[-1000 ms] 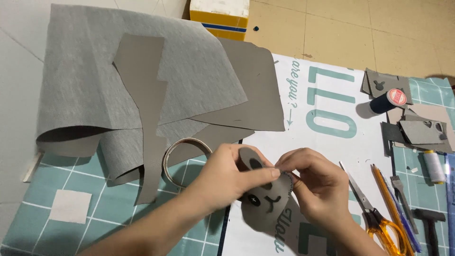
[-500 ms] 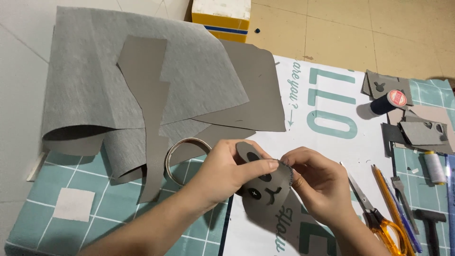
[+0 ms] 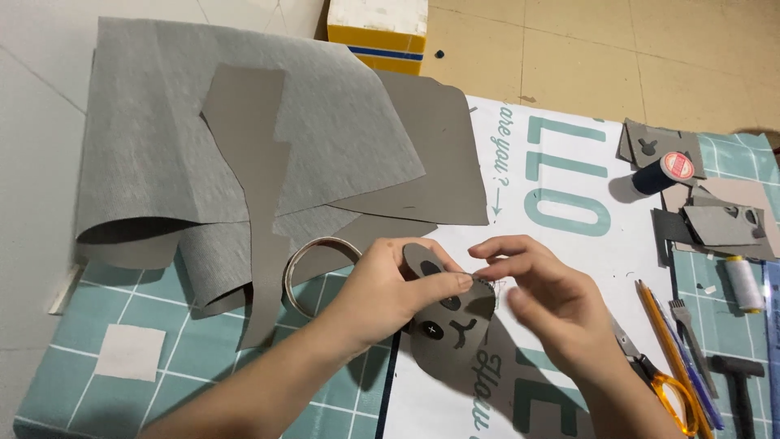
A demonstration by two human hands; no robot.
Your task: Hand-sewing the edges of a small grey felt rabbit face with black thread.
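While the left hand (image 3: 382, 289) pinches a grey felt animal face (image 3: 447, 321) by its upper edge, thumb on top and fingers curled behind, the piece hangs just above the white printed sheet (image 3: 569, 187) near the front middle of the desk. That felt face has two dark round eyes, a small dark nose and mouth, and an ear flap under the thumb. The right hand (image 3: 552, 305) meets it at the top right rim, forefinger and thumb closed to a narrow pinch right at the edge of the felt; whether a needle or thread sits between them I cannot tell, it is too fine to see.

Just left of the left hand a roll of clear tape (image 3: 313, 268) lies half under a long grey felt offcut (image 3: 260, 187). Behind that, a big sheet of grey felt (image 3: 203, 122) folds over itself toward the back left corner, with a yellow and white box (image 3: 378, 28) at the back edge. Toward the right edge sit a dark spool of thread (image 3: 662, 172), a stack of small grey felt pieces (image 3: 715, 219) and a pale spool (image 3: 743, 283). At the front right corner lie orange-handled scissors (image 3: 662, 386), pencils (image 3: 674, 349) and a small hammer (image 3: 735, 378) on the teal cutting mat (image 3: 114, 325).
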